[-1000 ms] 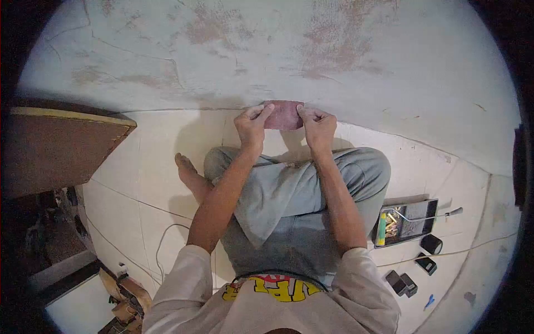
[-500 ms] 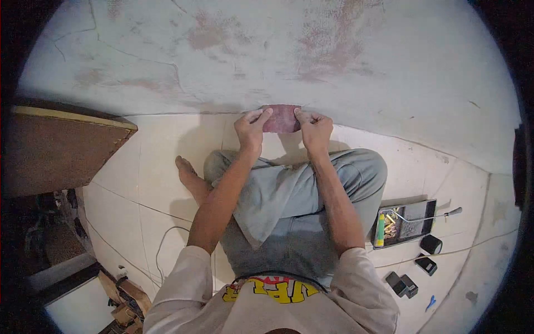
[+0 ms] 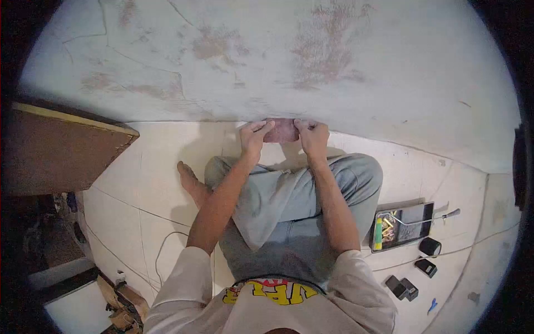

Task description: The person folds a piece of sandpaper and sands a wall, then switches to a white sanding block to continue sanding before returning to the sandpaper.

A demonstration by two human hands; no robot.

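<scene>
Between my two hands a reddish-brown sheet of sandpaper [image 3: 282, 131] is stretched, held close to the foot of the wall. My left hand [image 3: 255, 138] is closed on its left edge, thumb on the near face. On the right edge my right hand [image 3: 313, 137] pinches it the same way. Behind the sheet rises a pale grey-white wall [image 3: 261, 61] with reddish worn patches and cracks. Both forearms reach out over my crossed legs [image 3: 289, 206].
A black tray [image 3: 416, 221] with a roller frame and small items sits at right on the tiled floor [image 3: 150, 167]. Near it lie black boxes [image 3: 401, 288], a dark round container [image 3: 430, 246], blue scissors [image 3: 433, 305] and a cable [image 3: 473, 246]. A brown wooden panel [image 3: 67, 150] stands at left.
The sandpaper and both hands appear slightly lower in view, as does the wall's base. Less of the sheet shows between my hands, and both hands still grip it.
</scene>
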